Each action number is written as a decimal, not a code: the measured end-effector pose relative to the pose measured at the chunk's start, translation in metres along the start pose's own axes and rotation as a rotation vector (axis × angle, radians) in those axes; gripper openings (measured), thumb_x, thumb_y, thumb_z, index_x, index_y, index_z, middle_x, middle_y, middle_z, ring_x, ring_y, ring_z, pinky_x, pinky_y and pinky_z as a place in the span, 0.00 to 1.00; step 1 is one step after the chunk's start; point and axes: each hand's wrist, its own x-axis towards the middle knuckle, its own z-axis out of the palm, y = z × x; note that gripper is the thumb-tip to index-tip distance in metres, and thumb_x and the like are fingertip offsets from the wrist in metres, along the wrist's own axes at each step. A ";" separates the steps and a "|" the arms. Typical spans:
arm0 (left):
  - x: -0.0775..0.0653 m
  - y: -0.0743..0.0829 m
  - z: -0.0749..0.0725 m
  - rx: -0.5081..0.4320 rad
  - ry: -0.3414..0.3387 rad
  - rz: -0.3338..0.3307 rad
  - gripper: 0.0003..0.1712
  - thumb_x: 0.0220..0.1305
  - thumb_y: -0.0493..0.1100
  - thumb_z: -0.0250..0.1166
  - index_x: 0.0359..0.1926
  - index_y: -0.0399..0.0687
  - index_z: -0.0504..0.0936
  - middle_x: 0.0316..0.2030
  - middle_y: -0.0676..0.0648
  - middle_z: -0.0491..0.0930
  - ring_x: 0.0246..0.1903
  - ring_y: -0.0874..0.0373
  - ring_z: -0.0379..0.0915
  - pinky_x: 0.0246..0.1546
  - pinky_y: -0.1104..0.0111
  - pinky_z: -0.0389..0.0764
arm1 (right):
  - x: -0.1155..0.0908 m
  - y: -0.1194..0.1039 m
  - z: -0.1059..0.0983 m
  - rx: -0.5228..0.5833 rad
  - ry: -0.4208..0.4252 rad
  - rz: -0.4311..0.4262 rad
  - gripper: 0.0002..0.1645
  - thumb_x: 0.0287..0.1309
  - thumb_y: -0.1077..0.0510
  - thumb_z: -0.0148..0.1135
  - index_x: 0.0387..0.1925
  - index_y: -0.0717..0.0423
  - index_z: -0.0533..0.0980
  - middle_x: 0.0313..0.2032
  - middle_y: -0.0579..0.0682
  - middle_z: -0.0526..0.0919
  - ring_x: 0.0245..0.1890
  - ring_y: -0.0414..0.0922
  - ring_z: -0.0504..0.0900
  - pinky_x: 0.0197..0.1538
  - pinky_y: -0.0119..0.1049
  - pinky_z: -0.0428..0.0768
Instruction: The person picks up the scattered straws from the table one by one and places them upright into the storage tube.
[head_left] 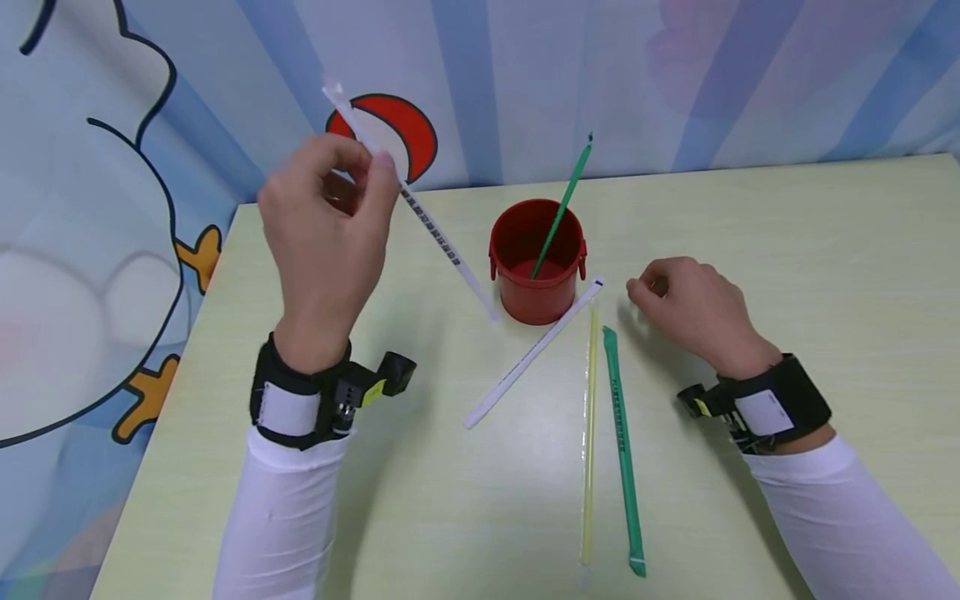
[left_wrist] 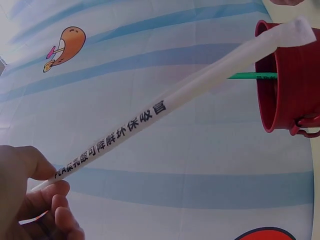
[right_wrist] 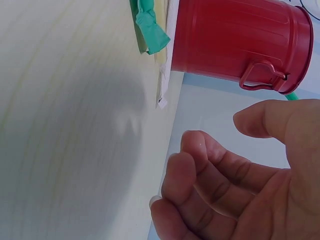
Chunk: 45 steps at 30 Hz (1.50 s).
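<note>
My left hand (head_left: 330,217) pinches a white paper-wrapped straw (head_left: 435,229) between thumb and index finger, raised left of the bucket. In the left wrist view, dark printed characters run along this wrapped straw (left_wrist: 135,122), which slants toward the bucket. A small red bucket (head_left: 534,296) with side handles stands on the table, and a thin green wrapped straw (head_left: 564,198) leans inside it. My right hand (head_left: 693,312) hovers at the bucket's right with loosely curled fingers and holds nothing; the right wrist view shows a gap between thumb and fingertips (right_wrist: 179,172).
Before the bucket lie another white wrapped straw (head_left: 532,354) set diagonally, a yellow straw in clear wrap (head_left: 590,442) and a thicker green wrapped straw (head_left: 624,450). A cartoon-printed cloth (head_left: 540,83) hangs behind the pale wooden table (head_left: 825,275) and along its left side.
</note>
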 end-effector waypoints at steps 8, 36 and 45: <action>0.006 0.004 0.002 -0.058 0.045 -0.063 0.13 0.65 0.40 0.60 0.33 0.32 0.83 0.26 0.44 0.79 0.21 0.64 0.64 0.28 0.73 0.67 | 0.000 -0.001 -0.001 0.003 -0.002 -0.002 0.19 0.66 0.52 0.53 0.37 0.63 0.81 0.23 0.52 0.79 0.20 0.47 0.72 0.20 0.39 0.67; 0.000 -0.005 0.028 -0.083 0.009 -0.044 0.13 0.67 0.42 0.60 0.38 0.35 0.84 0.32 0.45 0.82 0.19 0.59 0.68 0.27 0.71 0.72 | -0.001 -0.001 0.001 -0.005 -0.009 0.004 0.18 0.66 0.52 0.52 0.37 0.64 0.80 0.24 0.52 0.80 0.21 0.47 0.73 0.21 0.39 0.68; -0.006 -0.008 0.038 -0.063 -0.049 -0.038 0.15 0.70 0.44 0.59 0.40 0.34 0.84 0.34 0.42 0.82 0.22 0.56 0.72 0.29 0.68 0.73 | -0.002 0.000 0.001 -0.003 -0.024 0.015 0.19 0.66 0.52 0.52 0.37 0.63 0.80 0.24 0.52 0.79 0.21 0.47 0.73 0.21 0.39 0.68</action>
